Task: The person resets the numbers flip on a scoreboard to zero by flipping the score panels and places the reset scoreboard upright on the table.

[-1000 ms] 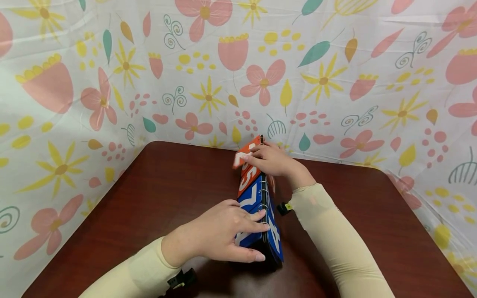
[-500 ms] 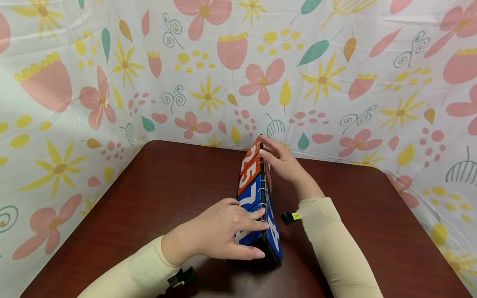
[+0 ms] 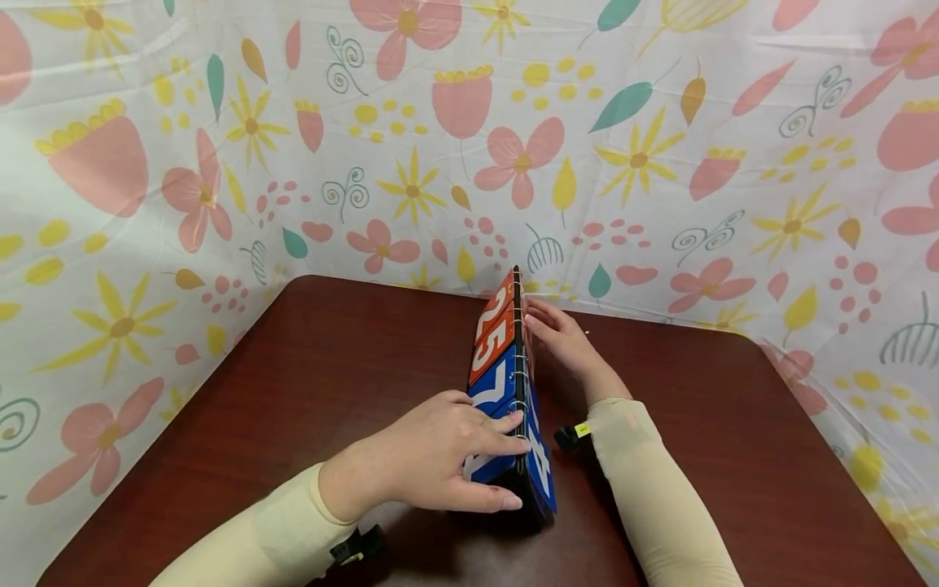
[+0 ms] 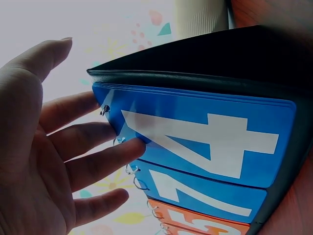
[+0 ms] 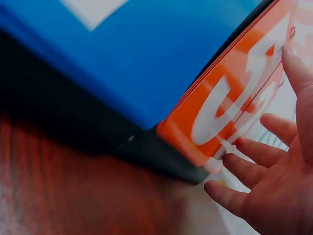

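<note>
A tabletop flip scoreboard (image 3: 503, 383) stands like a tent on the table, its ringed spine pointing away from me. On its left face, white digits 2, 5 and 7 show on red and blue cards. My left hand (image 3: 440, 452) rests over the near end, straight fingers on the spine; in the left wrist view the fingertips touch a blue card (image 4: 254, 115) marked 4. My right hand (image 3: 570, 346) is at the far right face. In the right wrist view its spread fingers lie against the red cards (image 5: 195, 129), the thumb close to the rings.
The dark reddish-brown table (image 3: 352, 350) spreads around the scoreboard. A white curtain (image 3: 293, 147) with flower prints hangs behind and to the left. Black wrist devices (image 3: 359, 546) sit under the pale sleeves (image 3: 653, 465).
My right hand has turned a red card over the top from the left face to the right and dropped down the right side. The left hand stays put.
</note>
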